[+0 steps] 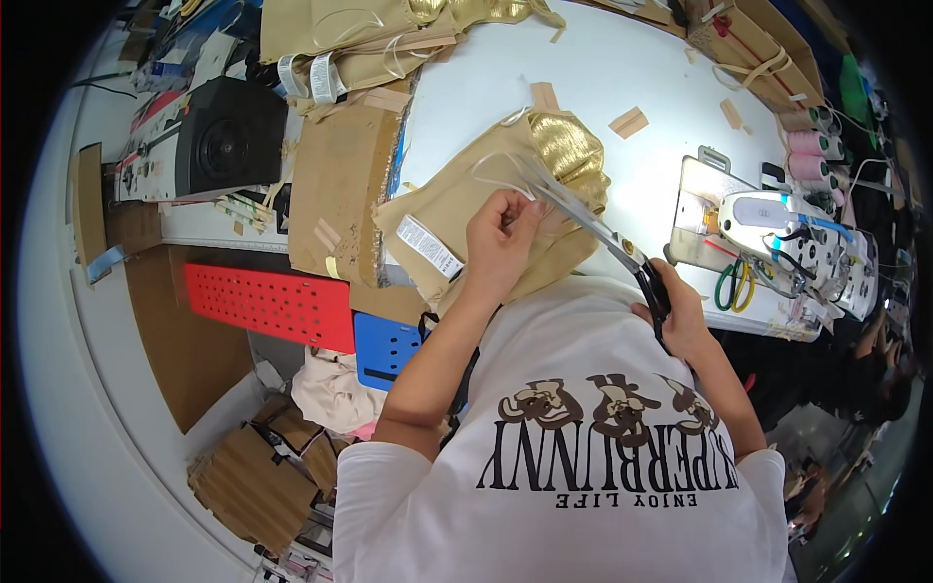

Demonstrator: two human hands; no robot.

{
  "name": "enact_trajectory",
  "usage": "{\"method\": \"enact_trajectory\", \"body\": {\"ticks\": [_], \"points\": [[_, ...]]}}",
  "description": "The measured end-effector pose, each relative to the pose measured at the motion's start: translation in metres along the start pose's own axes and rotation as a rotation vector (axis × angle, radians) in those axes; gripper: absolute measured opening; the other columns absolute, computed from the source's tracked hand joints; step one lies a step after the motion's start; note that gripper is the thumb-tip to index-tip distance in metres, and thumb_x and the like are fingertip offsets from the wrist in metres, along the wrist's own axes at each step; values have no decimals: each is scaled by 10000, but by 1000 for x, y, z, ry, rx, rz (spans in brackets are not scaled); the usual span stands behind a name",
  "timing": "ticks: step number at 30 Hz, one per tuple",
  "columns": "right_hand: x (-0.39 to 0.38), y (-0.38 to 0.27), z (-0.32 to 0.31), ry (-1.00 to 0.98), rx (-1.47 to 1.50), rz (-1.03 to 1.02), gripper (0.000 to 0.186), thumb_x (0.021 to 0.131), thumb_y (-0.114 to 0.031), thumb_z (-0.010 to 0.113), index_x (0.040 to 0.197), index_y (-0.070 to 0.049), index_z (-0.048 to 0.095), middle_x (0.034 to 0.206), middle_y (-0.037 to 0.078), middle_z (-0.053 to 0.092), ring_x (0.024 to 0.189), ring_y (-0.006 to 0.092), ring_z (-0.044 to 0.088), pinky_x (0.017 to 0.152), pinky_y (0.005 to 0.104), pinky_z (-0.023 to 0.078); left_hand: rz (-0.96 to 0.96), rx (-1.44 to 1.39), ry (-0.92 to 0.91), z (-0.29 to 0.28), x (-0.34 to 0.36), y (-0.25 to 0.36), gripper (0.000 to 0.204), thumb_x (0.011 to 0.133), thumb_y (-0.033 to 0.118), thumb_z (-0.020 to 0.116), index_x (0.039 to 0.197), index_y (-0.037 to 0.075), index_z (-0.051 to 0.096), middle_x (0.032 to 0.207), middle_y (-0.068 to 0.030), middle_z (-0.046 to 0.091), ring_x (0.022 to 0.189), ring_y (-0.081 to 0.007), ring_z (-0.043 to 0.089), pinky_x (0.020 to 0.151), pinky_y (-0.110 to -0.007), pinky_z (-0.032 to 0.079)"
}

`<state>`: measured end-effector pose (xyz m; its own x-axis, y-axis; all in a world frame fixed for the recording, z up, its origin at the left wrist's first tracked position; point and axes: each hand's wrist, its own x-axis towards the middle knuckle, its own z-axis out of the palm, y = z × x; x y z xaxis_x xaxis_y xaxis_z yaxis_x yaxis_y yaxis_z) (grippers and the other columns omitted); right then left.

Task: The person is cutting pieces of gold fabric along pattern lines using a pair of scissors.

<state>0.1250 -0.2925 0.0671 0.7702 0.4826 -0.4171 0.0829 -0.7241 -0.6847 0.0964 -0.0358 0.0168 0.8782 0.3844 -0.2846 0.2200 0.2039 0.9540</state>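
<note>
A beige garment with a shiny gold panel lies on the white table in front of me. A white printed care label shows on its left part. My left hand is over the garment, with its fingers curled and pinched at a thin whitish loop. In my right hand is a pair of scissors with black handles. The long blades point up and left, over the garment and close to my left fingertips and the loop. Whether the blades touch the loop I cannot tell.
More beige and gold garments lie at the back left, by a cardboard sheet. A sewing machine stands at right, beside green-and-yellow-handled scissors and pink thread cones. Another machine is at left. Cardboard scraps are scattered about.
</note>
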Motion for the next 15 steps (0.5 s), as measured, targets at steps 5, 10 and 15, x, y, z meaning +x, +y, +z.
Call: {"method": "enact_trajectory", "body": {"ticks": [5,10,15], "points": [[-3,2,5,-67,44,69,506,754,-55,700,1175,8,428,711,122,495,595,231,450,581,297,409,18,-37,16,0,-1,-4,121,866,97,629,822,4,564,705,29,539,629,-24,432,561,-177,357],[-6,18,16,-4,67,-28,502,759,-62,674,1193,3,429,708,122,493,580,232,452,566,294,408,85,-33,32,4,2,-5,114,863,84,626,824,-4,566,704,12,554,639,-38,465,574,-191,387],[-8,27,24,107,6,-139,487,760,-45,632,1200,4,427,600,102,496,501,223,499,507,312,408,101,-35,37,8,2,-3,97,856,65,620,817,-5,566,707,1,564,644,-47,483,582,-200,405]]}}
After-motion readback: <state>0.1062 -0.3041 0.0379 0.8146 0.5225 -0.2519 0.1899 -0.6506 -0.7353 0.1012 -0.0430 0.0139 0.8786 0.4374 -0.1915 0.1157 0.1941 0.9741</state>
